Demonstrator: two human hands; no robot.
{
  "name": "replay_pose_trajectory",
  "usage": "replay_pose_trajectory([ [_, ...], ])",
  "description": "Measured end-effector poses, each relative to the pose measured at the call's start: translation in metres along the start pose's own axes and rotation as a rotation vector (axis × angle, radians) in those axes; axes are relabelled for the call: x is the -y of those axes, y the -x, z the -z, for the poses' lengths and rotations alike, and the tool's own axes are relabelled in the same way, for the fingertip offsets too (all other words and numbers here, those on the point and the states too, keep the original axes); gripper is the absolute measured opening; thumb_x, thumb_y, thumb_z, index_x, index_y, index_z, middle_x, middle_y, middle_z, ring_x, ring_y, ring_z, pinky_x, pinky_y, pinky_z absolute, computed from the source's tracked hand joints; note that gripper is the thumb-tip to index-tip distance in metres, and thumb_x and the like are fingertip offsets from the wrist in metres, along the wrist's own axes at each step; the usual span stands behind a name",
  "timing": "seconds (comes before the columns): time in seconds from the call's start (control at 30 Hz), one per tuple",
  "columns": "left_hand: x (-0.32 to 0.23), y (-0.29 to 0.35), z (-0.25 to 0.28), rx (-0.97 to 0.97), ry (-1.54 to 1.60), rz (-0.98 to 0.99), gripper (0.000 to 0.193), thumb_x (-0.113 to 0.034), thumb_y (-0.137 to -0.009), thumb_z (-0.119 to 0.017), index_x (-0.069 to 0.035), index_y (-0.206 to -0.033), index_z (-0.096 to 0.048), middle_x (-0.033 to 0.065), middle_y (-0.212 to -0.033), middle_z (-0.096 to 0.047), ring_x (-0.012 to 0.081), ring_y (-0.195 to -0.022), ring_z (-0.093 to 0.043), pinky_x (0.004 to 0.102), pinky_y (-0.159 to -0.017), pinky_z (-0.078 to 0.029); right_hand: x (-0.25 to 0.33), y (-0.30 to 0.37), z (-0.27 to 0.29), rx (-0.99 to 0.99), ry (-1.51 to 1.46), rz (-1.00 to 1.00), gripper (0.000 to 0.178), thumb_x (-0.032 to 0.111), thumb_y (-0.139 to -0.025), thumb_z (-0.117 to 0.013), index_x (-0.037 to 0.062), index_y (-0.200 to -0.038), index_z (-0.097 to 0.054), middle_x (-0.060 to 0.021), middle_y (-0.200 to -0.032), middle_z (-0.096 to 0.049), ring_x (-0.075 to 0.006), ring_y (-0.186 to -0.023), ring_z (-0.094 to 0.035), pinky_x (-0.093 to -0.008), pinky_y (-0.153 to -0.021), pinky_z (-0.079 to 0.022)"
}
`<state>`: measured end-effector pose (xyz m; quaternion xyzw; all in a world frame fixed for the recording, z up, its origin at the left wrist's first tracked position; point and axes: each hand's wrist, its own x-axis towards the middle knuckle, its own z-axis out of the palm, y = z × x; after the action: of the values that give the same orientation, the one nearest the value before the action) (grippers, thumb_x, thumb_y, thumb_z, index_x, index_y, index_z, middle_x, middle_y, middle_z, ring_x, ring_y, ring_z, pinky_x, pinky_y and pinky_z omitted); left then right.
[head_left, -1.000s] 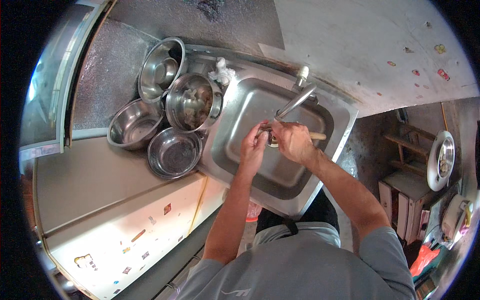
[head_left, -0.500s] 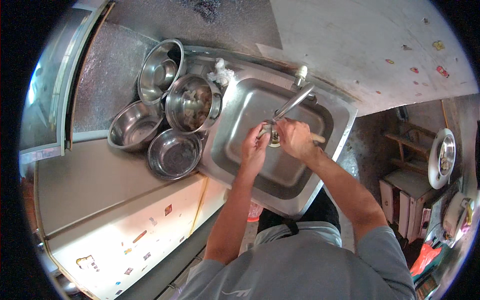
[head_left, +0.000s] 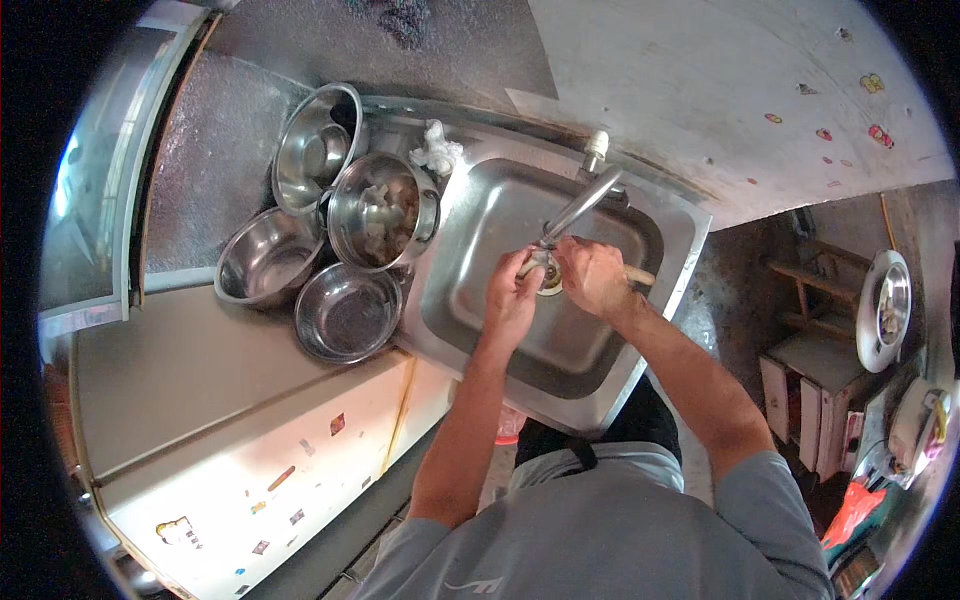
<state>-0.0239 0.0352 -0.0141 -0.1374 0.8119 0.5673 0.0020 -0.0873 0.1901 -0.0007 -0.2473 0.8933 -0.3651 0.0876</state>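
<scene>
Both hands meet under the spout of the metal faucet (head_left: 583, 207), above the drain of the steel sink (head_left: 570, 355). My left hand (head_left: 510, 308) pinches a small pale piece (head_left: 533, 264) whose kind I cannot make out. Curled beside it, my right hand (head_left: 597, 282) grips a tool; its tan wooden handle (head_left: 639, 275) sticks out to the right of the palm. The working end is hidden between the fingers.
Left of the sink stand a two-handled steel pot (head_left: 345, 232) holding pale and brownish pieces and several steel bowls, among them a near bowl (head_left: 348, 312). A crumpled white bag (head_left: 436, 150) lies on the sink's rim. At far right sits a white-rimmed basin (head_left: 869, 318).
The pale piece in my left hand has tilted slightly. Both hands stay almost in place under the spout, and the whole view has shifted a little.
</scene>
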Motion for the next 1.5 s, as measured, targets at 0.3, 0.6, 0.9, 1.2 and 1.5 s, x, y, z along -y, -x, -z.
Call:
replay_pose_trajectory([
  [0.3,0.001,-0.007,-0.001,0.023,0.006,0.028,0.035,-0.012,-0.091,-0.062,0.000,-0.123,-0.058,0.0057,-0.108,-0.060,0.0136,-0.096,-0.057,0.0269,-0.084,-0.046,0.000,0.000,-0.001,-0.031,-0.003,0.041,0.013,0.013,-0.086,-0.058,0.0022,-0.093,-0.056,-0.0195,-0.081,-0.065,-0.0410,-0.075,-0.064,-0.0495,-0.065,-0.051],
  [0.6,-0.004,-0.007,-0.001,0.037,0.025,0.045,0.038,-0.015,-0.090,-0.063,0.000,-0.124,-0.057,0.0054,-0.107,-0.060,0.0140,-0.096,-0.057,0.0272,-0.085,-0.045,-0.001,0.001,0.001,-0.025,0.045,0.003,0.014,0.014,-0.085,-0.057,0.0036,-0.094,-0.055,-0.0188,-0.079,-0.066,-0.0401,-0.074,-0.065,-0.0501,-0.067,-0.052],
  [0.9,-0.010,-0.008,0.001,0.023,-0.040,0.022,0.038,-0.017,-0.091,-0.061,0.000,-0.125,-0.057,0.0077,-0.105,-0.060,0.0173,-0.094,-0.058,0.0291,-0.085,-0.046,-0.003,0.001,0.000,-0.011,-0.016,-0.022,0.016,0.014,-0.089,-0.056,0.0027,-0.100,-0.053,-0.0196,-0.085,-0.066,-0.0417,-0.081,-0.064,-0.0510,-0.070,-0.051],
  [1.2,-0.005,-0.012,0.000,0.035,-0.061,-0.013,0.037,-0.016,-0.092,-0.061,0.000,-0.124,-0.057,0.0093,-0.105,-0.060,0.0176,-0.092,-0.059,0.0305,-0.083,-0.047,0.002,0.003,-0.002,-0.047,0.009,0.037,0.013,0.013,-0.087,-0.059,0.0029,-0.093,-0.055,-0.0185,-0.081,-0.064,-0.0412,-0.077,-0.063,-0.0497,-0.067,-0.051],
  [1.5,-0.004,-0.010,0.003,0.023,-0.082,-0.048,0.036,-0.015,-0.092,-0.060,0.000,-0.124,-0.057,0.0097,-0.106,-0.060,0.0177,-0.095,-0.059,0.0302,-0.085,-0.047,0.003,0.001,-0.003,-0.067,0.002,0.094,0.014,0.010,-0.082,-0.058,0.0042,-0.095,-0.054,-0.0194,-0.080,-0.065,-0.0397,-0.075,-0.066,-0.0497,-0.065,-0.052],
])
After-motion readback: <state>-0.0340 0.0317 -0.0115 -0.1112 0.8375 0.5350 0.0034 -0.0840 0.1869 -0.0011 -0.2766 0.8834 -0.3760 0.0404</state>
